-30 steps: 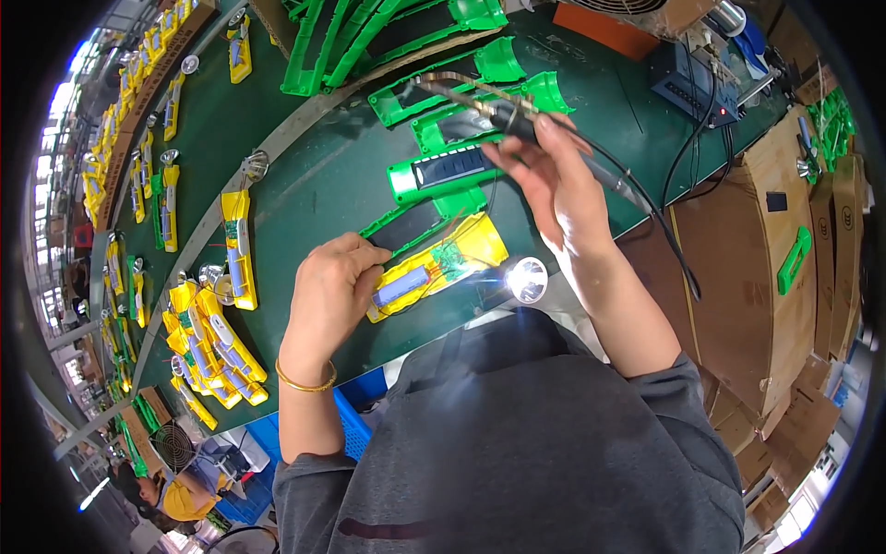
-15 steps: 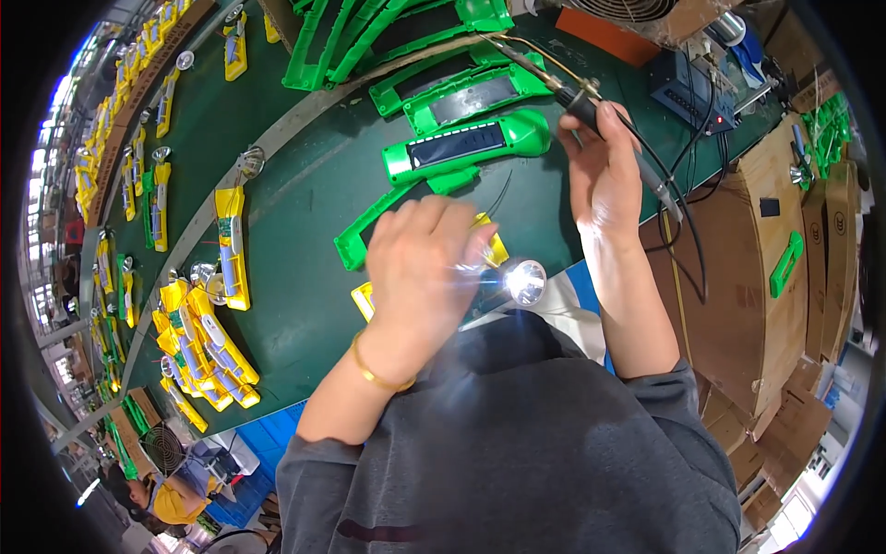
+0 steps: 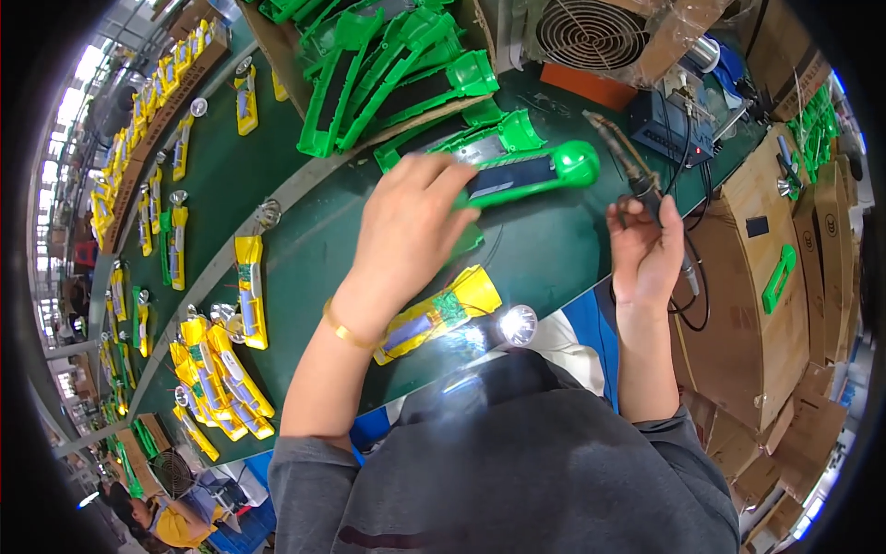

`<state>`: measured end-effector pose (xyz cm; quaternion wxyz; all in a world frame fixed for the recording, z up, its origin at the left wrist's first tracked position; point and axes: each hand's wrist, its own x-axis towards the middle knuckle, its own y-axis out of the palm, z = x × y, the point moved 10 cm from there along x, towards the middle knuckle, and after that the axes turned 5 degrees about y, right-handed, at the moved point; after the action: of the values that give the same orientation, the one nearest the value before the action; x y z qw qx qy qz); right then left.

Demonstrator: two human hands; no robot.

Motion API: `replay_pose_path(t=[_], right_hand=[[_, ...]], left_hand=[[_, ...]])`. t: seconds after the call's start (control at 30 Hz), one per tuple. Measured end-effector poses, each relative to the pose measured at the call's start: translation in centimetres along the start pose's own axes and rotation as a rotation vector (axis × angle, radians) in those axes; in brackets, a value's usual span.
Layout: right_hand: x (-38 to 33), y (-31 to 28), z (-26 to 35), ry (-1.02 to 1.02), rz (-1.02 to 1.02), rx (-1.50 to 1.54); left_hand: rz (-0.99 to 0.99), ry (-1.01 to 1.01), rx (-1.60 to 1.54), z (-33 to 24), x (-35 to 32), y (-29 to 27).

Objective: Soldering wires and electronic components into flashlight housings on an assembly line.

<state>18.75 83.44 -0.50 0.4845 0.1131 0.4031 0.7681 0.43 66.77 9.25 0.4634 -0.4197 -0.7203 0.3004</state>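
Note:
My left hand (image 3: 411, 222) is closed on the left end of a green plastic lamp housing (image 3: 574, 164) with a dark panel in its face. Between the fingers of my right hand (image 3: 649, 254) is a soldering iron (image 3: 639, 175), its tip pointing up and to the left. Below my left hand lies a yellow half-shell (image 3: 434, 319) with a battery, a green circuit board and thin wires. Beside it, close to my body, a round reflector lamp (image 3: 518, 325) is lit.
Green shells (image 3: 397, 69) fill a cardboard box at the back. A blue soldering station (image 3: 666, 129) stands back right, near a fan grille (image 3: 591, 32). Several yellow shells (image 3: 217, 379) are heaped at the left. Large cartons (image 3: 720, 286) stand to the right.
My left hand has gone from above the yellow half-shell to the green housing, which has shifted right. The lit lamp and yellow half-shell are now uncovered. The soldering iron has come down nearer me.

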Motion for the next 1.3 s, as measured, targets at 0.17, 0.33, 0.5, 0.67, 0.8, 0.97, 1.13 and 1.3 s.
replay_pose_path(t=[0.17, 0.33, 0.5, 0.67, 0.8, 0.97, 1.13, 1.3], right_hand=[[-0.1, 0.2, 2.2, -0.040, 0.036, 0.004], [-0.7, -0.2, 0.7, -0.004, 0.016, 0.011], [-1.7, 2.6, -2.1, 0.063, 0.108, -0.070], [-1.5, 4.9, -5.9, 0.154, 0.291, -0.238], [-1.2, 9.8, -10.5, 0.243, 0.496, -0.412], [-1.9, 9.2, -14.4, 0.412, 0.455, -0.380], [-6.3, 5.0, -11.3, 0.395, 0.303, -0.338], [-6.8, 6.5, -8.7, 0.184, 0.289, -0.537]], left_hand=[[-0.165, -0.041, 0.176, -0.6, 0.5, 0.3], [0.039, -0.164, 0.140, -3.4, -2.8, 3.6], [0.054, -0.091, 0.049, -4.6, -3.4, 4.8], [-0.316, -0.345, -0.191, -1.7, -8.7, -1.7], [-0.531, -0.760, -0.308, 3.0, -17.0, -2.5], [-0.603, -0.898, -0.490, 4.6, -20.4, -0.6], [-0.483, -0.911, -0.725, 4.8, -19.9, -0.5], [-0.127, -0.759, -0.324, 4.9, -18.0, -1.7]])
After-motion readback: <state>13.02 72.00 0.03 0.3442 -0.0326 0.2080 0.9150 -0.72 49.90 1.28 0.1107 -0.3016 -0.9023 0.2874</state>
